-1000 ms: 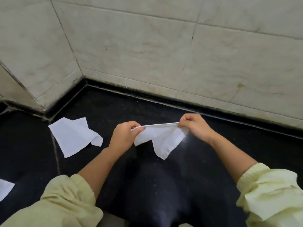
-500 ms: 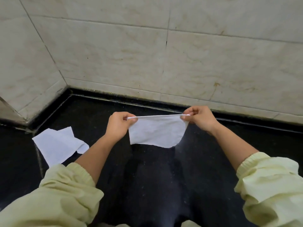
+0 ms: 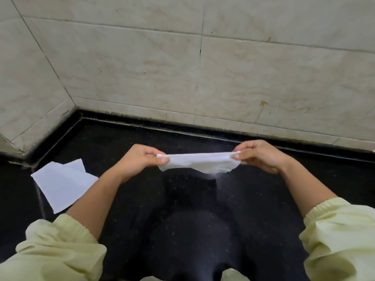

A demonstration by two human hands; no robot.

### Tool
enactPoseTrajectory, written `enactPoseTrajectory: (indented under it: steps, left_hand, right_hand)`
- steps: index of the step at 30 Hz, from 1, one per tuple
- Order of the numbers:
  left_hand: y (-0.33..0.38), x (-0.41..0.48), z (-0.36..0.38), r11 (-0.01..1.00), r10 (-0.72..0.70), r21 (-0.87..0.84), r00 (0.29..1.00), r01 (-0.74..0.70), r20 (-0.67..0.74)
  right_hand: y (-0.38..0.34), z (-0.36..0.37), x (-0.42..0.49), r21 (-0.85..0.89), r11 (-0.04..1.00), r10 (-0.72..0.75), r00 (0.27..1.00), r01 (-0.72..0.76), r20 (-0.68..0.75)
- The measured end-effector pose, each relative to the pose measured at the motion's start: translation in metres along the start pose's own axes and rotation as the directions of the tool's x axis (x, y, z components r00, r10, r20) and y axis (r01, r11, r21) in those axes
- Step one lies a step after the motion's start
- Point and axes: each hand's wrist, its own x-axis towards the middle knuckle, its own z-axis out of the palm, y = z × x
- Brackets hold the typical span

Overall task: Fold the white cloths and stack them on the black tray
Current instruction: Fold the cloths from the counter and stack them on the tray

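A wall of pale, marbled tiles (image 3: 142, 67) meets a glossy black surface (image 3: 121, 142) at a dark-edged corner, seen from the head camera of a person in pale yellow sleeves (image 3: 56, 250) pushed up on both forearms. On the black surface at the left, beside the left forearm, one white cloth (image 3: 60, 183) lies loosely, with one layer overlapping another. A second white cloth (image 3: 198, 163) is held in the air above the black surface, near the wall, stretched level between the two hands, its upper edge taut and its lower part sagging in a shallow curve. The left hand (image 3: 138, 161) pinches the cloth's left end between thumb and curled fingers; the right hand (image 3: 261, 155) pinches the right end the same way.
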Motion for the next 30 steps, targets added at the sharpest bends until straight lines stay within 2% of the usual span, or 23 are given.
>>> enactPoseTrajectory:
  steps: [5, 9, 12, 18, 22, 26, 30]
  left_hand:
    - [-0.038, -0.019, 0.010, 0.975, -0.212, 0.112, 0.960, 0.194, 0.182]
    - [-0.070, -0.030, 0.021, 0.929, -0.368, 0.118, 0.898, 0.350, 0.239]
    - [-0.090, -0.032, 0.027, 0.895, -0.446, 0.114, 0.860, 0.431, 0.248]
    - [-0.115, -0.018, 0.041, 0.869, -0.493, 0.039, 0.855, 0.494, 0.160]
    - [-0.113, -0.005, 0.053, 0.878, -0.478, -0.026, 0.878, 0.478, 0.007]
    - [-0.120, 0.009, 0.061, 0.891, -0.453, -0.028, 0.886, 0.453, -0.096]
    - [-0.129, 0.021, 0.065, 0.898, -0.420, 0.061, 0.889, 0.437, -0.182]
  right_hand:
    - [0.056, 0.006, -0.004, -0.031, 0.966, 0.258, 0.958, -0.256, 0.127]
    - [0.095, 0.012, -0.007, -0.130, 0.915, 0.398, 0.908, -0.382, 0.131]
    - [0.114, 0.018, -0.005, -0.164, 0.888, 0.449, 0.887, -0.429, 0.113]
    - [0.130, 0.029, 0.006, -0.164, 0.912, 0.367, 0.926, -0.376, -0.083]
    - [0.139, 0.036, 0.019, -0.186, 0.922, 0.304, 0.932, -0.340, -0.199]
    - [0.147, 0.040, 0.035, -0.331, 0.898, 0.191, 0.935, -0.289, -0.299]
    - [0.147, 0.045, 0.044, -0.434, 0.859, 0.111, 0.926, -0.272, -0.360]
